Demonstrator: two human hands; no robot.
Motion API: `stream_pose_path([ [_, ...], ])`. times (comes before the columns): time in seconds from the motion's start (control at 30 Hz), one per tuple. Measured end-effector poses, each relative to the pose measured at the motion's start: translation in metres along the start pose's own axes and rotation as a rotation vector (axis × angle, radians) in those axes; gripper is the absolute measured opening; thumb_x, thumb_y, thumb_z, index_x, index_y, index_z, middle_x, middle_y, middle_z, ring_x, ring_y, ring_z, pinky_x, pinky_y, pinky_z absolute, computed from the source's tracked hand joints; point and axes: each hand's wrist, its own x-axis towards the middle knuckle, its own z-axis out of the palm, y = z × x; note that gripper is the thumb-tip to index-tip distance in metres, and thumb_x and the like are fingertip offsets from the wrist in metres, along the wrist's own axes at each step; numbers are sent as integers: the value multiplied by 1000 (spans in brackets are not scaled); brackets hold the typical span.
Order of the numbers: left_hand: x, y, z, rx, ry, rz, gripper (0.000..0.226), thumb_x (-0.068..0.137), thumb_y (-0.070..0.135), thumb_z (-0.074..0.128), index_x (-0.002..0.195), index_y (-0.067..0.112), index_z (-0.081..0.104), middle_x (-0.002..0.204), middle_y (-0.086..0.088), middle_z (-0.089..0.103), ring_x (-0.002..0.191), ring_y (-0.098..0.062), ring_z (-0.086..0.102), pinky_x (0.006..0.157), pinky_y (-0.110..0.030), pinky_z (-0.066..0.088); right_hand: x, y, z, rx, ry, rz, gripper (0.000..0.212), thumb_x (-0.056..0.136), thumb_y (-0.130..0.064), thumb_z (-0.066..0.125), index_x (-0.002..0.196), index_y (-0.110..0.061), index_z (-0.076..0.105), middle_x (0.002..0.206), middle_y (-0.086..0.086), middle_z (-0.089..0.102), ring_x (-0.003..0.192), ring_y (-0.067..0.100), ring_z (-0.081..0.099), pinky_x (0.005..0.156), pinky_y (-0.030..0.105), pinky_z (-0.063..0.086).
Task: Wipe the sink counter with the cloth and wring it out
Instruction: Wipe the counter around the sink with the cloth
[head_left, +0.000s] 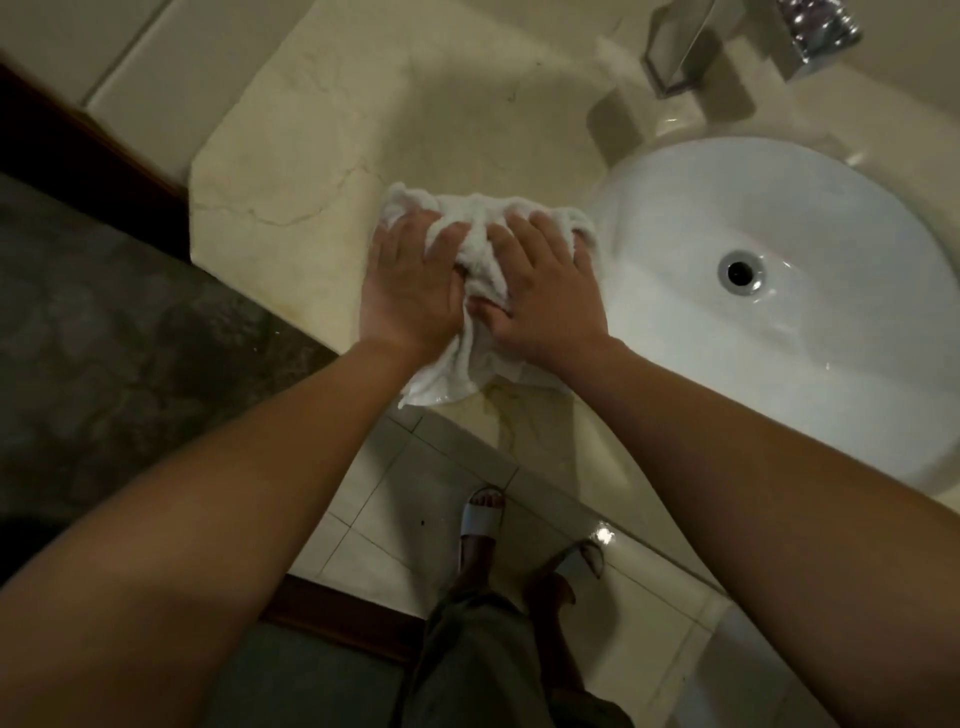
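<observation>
A white cloth (480, 260) lies bunched on the beige marble counter (311, 156), just left of the white round sink (779, 338). My left hand (410, 283) presses down on the cloth's left part with its fingers spread over it. My right hand (545, 291) presses on the cloth's right part, beside the sink rim. A fold of cloth bulges up between the two hands. The cloth's near edge hangs at the counter's front edge.
A chrome tap (680, 57) stands behind the sink, with a shiny metal object (815, 31) at the top right. The sink drain (740, 270) is open. Below the counter are pale floor tiles (395, 493), my sandalled feet (483, 514) and a dark mat (104, 338).
</observation>
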Motion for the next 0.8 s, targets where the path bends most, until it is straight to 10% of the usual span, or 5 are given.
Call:
stream_pose_path([
  [0.8,-128,125,-18,-56,-153,-1,45,86,31,55,127,26,40,134,-12,47,131,-30,39,115,-50,27,-186,26,6,-90,97,59,68,89,-53,47,139,-8,51,147,15,49,138,39,41,106,61,34],
])
